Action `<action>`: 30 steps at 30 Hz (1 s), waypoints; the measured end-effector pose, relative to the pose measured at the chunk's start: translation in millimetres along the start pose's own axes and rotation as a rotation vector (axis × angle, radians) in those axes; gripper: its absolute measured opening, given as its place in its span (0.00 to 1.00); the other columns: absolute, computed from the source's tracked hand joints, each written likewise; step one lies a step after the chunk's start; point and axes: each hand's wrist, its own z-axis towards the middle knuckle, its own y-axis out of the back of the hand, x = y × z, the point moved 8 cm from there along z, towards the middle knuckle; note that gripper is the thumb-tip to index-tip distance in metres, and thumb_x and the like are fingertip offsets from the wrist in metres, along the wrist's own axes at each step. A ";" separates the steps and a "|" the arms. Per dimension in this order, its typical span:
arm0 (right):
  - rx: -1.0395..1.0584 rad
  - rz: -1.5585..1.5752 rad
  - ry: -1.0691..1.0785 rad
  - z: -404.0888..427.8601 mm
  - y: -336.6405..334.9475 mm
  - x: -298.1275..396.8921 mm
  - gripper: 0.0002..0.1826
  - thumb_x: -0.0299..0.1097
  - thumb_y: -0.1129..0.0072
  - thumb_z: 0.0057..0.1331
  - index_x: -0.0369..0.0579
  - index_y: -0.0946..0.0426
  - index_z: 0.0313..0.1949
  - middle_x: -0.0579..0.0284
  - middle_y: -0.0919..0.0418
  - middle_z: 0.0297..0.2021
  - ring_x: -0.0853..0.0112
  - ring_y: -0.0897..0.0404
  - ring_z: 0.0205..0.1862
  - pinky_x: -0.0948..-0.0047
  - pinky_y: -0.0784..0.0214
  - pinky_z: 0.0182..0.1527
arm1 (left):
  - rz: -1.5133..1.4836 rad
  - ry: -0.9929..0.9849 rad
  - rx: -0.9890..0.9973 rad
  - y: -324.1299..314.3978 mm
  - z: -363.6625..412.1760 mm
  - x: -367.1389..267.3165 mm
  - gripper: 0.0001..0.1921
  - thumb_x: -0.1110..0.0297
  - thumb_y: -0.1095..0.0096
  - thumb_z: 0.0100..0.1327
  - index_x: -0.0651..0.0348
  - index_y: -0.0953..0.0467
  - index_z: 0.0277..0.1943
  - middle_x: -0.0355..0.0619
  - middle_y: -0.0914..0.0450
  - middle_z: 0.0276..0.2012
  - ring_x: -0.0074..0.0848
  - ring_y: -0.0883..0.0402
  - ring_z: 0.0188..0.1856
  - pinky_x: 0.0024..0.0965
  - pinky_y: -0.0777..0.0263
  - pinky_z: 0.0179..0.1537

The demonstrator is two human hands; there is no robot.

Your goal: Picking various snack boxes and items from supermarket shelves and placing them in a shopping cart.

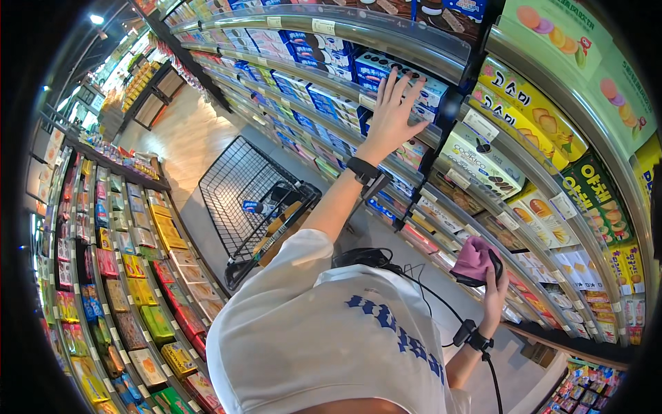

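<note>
My left hand (395,108) is stretched up to the shelf, fingers spread, its fingertips at the top of a blue biscuit box (370,70). It does not appear to grip the box. More blue and white biscuit boxes (320,52) stand to the left on that shelf. My right hand (495,295) is lower, in front of the shelves to the right, with a pink cloth item with a black edge (477,261) held in its fingers. Black straps with small devices circle both wrists.
A black wire shopping cart (238,181) stands in the aisle, with a blue packet (252,207) and a cardboard box (284,235) in it. Stocked snack shelves (129,279) run along the opposite side. A black cable (434,292) hangs near my right arm. Clear shelf guards (414,39) edge the shelves.
</note>
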 end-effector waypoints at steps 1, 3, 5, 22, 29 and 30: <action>-0.018 -0.017 -0.011 0.9 2.3 -1.4 0.29 0.37 0.43 0.82 0.31 0.34 0.74 0.55 0.22 0.62 0.71 0.25 0.61 0.73 0.38 0.69 | -0.022 -0.006 -0.028 1.7 -0.5 -0.3 0.48 0.57 0.16 0.57 0.52 0.35 0.79 0.56 0.36 0.73 0.61 0.45 0.80 0.65 0.48 0.78; -0.009 -0.003 -0.019 2.1 5.0 -5.0 0.29 0.37 0.42 0.82 0.31 0.34 0.74 0.55 0.21 0.62 0.71 0.25 0.61 0.73 0.38 0.69 | -0.036 0.003 -0.034 3.4 3.0 -6.0 0.48 0.61 0.16 0.55 0.49 0.34 0.78 0.56 0.35 0.70 0.61 0.43 0.79 0.63 0.45 0.77; 0.006 0.013 -0.025 3.3 4.3 -6.9 0.30 0.38 0.42 0.82 0.31 0.34 0.74 0.55 0.21 0.62 0.71 0.25 0.61 0.73 0.38 0.69 | -0.044 0.014 -0.041 7.6 3.5 -8.0 0.48 0.66 0.16 0.53 0.47 0.33 0.78 0.56 0.34 0.67 0.61 0.41 0.77 0.62 0.41 0.76; 0.064 0.095 0.137 24.3 -23.0 44.2 0.23 0.34 0.39 0.79 0.35 0.25 0.69 0.64 0.17 0.52 0.77 0.24 0.52 0.77 0.34 0.58 | -0.248 0.056 -0.109 84.2 -27.7 -41.9 0.41 0.80 0.21 0.46 0.52 0.21 0.69 0.51 0.26 0.69 0.50 0.29 0.74 0.50 0.31 0.71; -0.079 0.044 0.361 48.3 -53.5 94.2 0.22 0.33 0.44 0.81 0.35 0.28 0.69 0.56 0.20 0.58 0.72 0.22 0.56 0.73 0.32 0.61 | -0.356 -0.002 -0.048 135.9 -55.6 -60.8 0.38 0.78 0.20 0.47 0.59 0.20 0.66 0.51 0.22 0.70 0.49 0.23 0.70 0.48 0.29 0.70; -0.118 0.026 0.470 43.9 -68.2 116.5 0.21 0.30 0.47 0.81 0.35 0.28 0.68 0.56 0.20 0.55 0.73 0.22 0.53 0.75 0.30 0.58 | -0.408 0.008 0.006 136.0 -61.6 -61.2 0.38 0.77 0.19 0.47 0.59 0.21 0.66 0.51 0.22 0.70 0.49 0.23 0.70 0.48 0.29 0.70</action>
